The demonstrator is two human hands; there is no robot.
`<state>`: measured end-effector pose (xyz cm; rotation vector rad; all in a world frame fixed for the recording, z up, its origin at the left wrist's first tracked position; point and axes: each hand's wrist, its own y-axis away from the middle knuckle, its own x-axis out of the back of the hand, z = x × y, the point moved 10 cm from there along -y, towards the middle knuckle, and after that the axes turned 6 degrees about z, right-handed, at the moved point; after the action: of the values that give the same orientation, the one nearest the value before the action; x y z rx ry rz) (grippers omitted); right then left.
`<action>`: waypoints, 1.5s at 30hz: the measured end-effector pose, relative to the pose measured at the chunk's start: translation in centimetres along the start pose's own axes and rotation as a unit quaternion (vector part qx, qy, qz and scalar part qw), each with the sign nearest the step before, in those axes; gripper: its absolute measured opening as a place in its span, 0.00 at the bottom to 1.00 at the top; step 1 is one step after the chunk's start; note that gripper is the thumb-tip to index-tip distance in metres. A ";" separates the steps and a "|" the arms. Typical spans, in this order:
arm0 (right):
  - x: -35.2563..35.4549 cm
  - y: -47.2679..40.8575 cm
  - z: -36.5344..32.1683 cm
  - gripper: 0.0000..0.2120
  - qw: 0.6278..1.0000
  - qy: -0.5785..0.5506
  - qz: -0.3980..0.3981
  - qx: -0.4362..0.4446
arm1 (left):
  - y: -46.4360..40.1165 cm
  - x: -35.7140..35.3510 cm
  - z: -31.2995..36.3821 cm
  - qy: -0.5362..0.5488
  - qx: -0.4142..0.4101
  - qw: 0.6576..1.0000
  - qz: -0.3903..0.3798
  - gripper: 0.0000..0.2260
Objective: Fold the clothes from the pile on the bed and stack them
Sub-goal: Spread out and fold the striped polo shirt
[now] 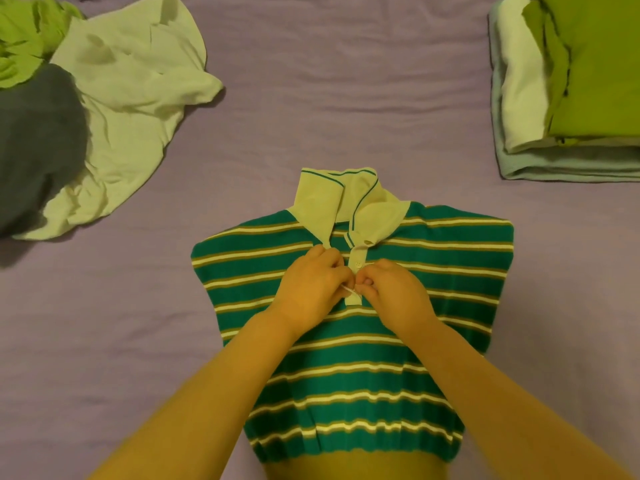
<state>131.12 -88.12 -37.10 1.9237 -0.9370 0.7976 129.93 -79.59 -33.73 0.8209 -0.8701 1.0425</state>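
Lying flat on the bed (311, 98), front side up, is a green striped polo shirt (450, 258) with white and brown lines across it. Its pale collar (332, 199) points away from the person, and the sleeves seem to be tucked under the body, so the sides make a narrow shape. Both hands meet at the button strip (356, 261) below the collar. The left hand (310, 285) has its fingers curled and pinches the edge of the strip. The right hand (391, 289) does the same from the other side, its thumb and fingers pressed together on the cloth. One white button shows just above the two hands; what they hold between them is too small to tell exactly, only a thin white bit is seen there.

At the far left of the bed lies the pile of unfolded clothes: a pale crumpled shirt (138, 109), a dark grey garment (34, 143) partly on it, and a bright green piece (24, 39) behind. At the far right stands the stack of folded clothes (568, 98), with a bright green item on top, a white one under it, and a light blue one at the bottom.
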 end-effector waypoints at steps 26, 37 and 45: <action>-1.1 -1.1 -0.3 0.09 0.985 0.108 -0.133 -0.019 | 0.9 0.7 1.5 -0.067 -0.031 0.994 0.082 0.06; 0.6 1.3 -0.1 0.11 0.999 -0.023 0.029 0.011 | -0.4 -0.3 -0.5 -0.026 -0.010 0.999 -0.034 0.15; 0.9 2.0 0.0 0.11 0.995 -0.022 0.093 0.004 | -0.8 -0.2 0.1 -0.048 -0.032 0.997 -0.048 0.14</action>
<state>129.92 -89.17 -35.60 1.8875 -1.1544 0.8688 130.59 -79.95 -34.03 0.8561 -0.9318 0.8930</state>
